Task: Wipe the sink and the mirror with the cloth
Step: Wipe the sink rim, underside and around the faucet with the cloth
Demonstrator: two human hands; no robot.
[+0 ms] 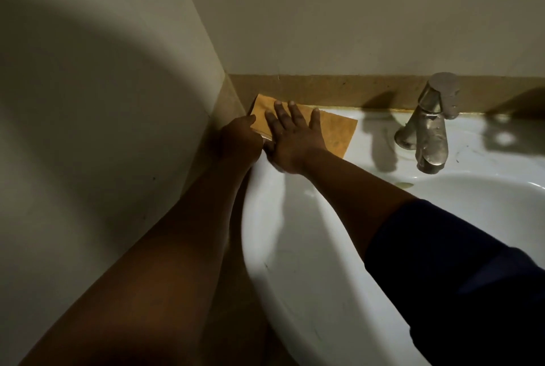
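Cloth: orange, flat, spread on the back-left ledge of the white sink, well left of the tap, tucked against the brown upstand in the wall corner. Right hand pressed flat on top, fingers straight and spread, palm down, nothing gripped. Left hand just beside it at the cloth's left edge, touching or pinching that edge; finger position hidden behind the knuckles, so cannot tell whether curled round it. Mirror nowhere in view. By judgement, still early: ledge corner under the wipe, basin and tap area yet to cover, mirror untouched. Risks from here: a flat palm with no grip could slide over the cloth and leave it behind on a wet ledge; a push toward the sink's outer rim could drop the cloth down the gap beside the wall; a wide sweep toward the tap could knock knuckles against its base; dim light could hide missed streaks.
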